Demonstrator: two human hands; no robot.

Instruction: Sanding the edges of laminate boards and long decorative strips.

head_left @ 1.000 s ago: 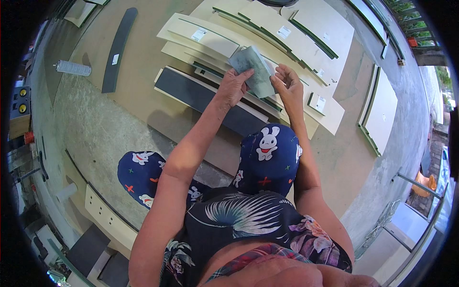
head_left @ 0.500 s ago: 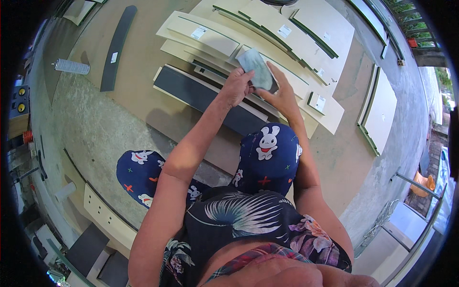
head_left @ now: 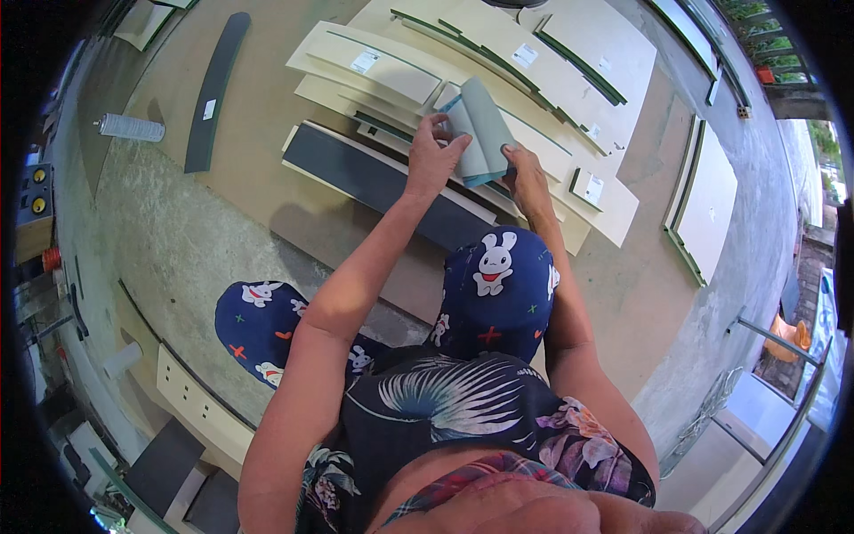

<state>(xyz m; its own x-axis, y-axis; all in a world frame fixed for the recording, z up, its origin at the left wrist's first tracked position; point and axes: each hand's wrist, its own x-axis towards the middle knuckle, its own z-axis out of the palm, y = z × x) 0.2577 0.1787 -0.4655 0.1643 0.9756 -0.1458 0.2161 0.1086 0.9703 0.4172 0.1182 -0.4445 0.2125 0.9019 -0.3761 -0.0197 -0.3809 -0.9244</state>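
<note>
- Fingers of your left hand (head_left: pixel 433 158) grasp the left edge of a grey-green booklet (head_left: pixel 480 133); your right hand (head_left: pixel 527 176) grips its near right corner.
- Booklet is held above the pale panels (head_left: pixel 374 67) laid on the floor.
- Dark long panel (head_left: pixel 356 173) lies just near of your hands; a curved dark strip (head_left: pixel 213 89) and a white can (head_left: pixel 130 128) sit far left.

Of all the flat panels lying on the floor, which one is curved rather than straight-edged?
The dark curved strip lying alone at the upper left, beside the grey spray can. The pale panels stacked ahead of the hands are all straight rectangles.
</note>
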